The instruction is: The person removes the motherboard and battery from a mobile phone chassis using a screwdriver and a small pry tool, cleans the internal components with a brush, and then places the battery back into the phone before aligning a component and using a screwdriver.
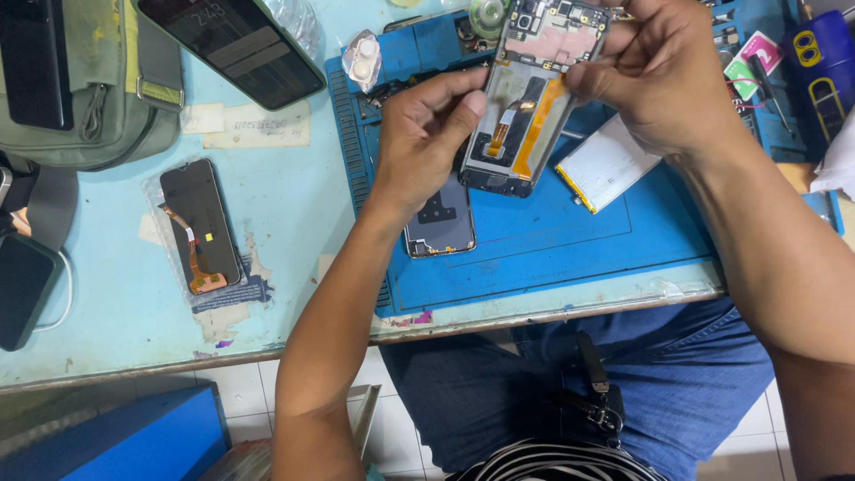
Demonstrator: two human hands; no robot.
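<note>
An opened smartphone body [521,107], its back removed and its circuit board and orange flex cable showing, is held above a blue work mat [570,240]. My left hand [426,134] grips its left edge with the thumb on the frame. My right hand [663,76] pinches its right side near the orange flex cable. A silver battery [606,165] lies on the mat just under my right hand. A grey back cover [441,223] rests on the mat below my left hand.
A replacement screen with an orange flex [200,227] lies in clear wrap on the pale blue table [294,205]. A lit phone [236,44] and a green bag [89,80] sit at top left. Small tools [757,80] crowd the top right. A dark phone [22,285] lies at the left edge.
</note>
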